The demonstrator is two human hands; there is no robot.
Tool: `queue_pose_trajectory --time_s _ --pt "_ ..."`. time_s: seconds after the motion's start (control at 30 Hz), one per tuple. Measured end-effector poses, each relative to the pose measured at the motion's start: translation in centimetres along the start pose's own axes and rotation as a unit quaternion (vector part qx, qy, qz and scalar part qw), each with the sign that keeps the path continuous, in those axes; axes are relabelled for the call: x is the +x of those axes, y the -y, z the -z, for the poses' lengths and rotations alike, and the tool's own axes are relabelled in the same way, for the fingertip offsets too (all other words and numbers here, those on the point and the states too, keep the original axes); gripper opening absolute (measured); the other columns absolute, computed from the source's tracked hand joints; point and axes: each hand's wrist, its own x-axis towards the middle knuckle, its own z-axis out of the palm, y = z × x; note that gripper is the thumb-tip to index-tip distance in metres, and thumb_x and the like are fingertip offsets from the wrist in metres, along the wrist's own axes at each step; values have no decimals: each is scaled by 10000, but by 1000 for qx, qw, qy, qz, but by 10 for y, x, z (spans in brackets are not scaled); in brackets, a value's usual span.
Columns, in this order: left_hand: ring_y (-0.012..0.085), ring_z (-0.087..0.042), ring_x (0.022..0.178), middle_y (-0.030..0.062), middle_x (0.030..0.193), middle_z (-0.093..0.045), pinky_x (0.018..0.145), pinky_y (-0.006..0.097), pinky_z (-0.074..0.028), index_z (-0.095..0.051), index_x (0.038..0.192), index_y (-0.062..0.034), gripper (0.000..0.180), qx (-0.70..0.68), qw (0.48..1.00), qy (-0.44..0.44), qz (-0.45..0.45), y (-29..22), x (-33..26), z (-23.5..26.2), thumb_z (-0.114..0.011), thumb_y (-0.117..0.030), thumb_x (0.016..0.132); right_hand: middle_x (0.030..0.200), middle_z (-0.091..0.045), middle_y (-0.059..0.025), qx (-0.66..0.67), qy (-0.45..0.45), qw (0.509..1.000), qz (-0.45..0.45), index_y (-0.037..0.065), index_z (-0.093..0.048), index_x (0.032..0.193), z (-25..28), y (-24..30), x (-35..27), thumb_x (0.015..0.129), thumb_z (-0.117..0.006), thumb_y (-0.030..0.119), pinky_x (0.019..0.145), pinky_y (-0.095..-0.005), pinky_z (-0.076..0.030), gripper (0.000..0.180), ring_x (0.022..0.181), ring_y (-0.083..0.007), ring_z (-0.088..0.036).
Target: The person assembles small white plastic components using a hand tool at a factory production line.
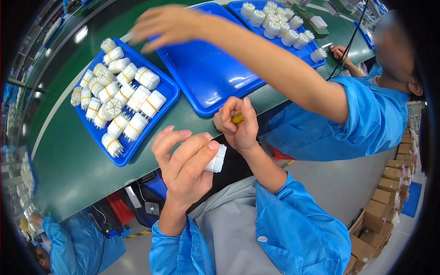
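Head view: left hand (185,158) grips a white ribbed part (216,158) just off the counter's (68,156) near edge; right hand (237,123) is curled around a small yellow piece (238,119). Seemingly mid-assembly; joining them calls for careful alignment. A co-worker's arm (256,55) reaches across the blue trays (206,78).
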Motion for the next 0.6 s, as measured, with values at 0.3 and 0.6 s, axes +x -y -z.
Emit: queue_pose_trajectory --time_s 0.3,0.6 --pt "282 -580 1112 15 1122 -678 1028 489 -429 -554 1070 -188 375 -16 998 -27 -51 6 -10 2 -756 -77 775 492 -317 35 2 0 1000 2 39 -511 763 1 -3 -1 1043 -309 464 446 -248 -213 548 443 -63 -255" --pt "460 -470 1286 83 1303 -540 1091 585 -358 -331 1051 -167 512 -120 984 -125 -33 15 -21 -10 -757 -23 806 489 -322 35 -1 -2 1000 1 44 -515 764 1 -3 0 1046 -296 457 447 -248 -220 546 441 -68 -260"
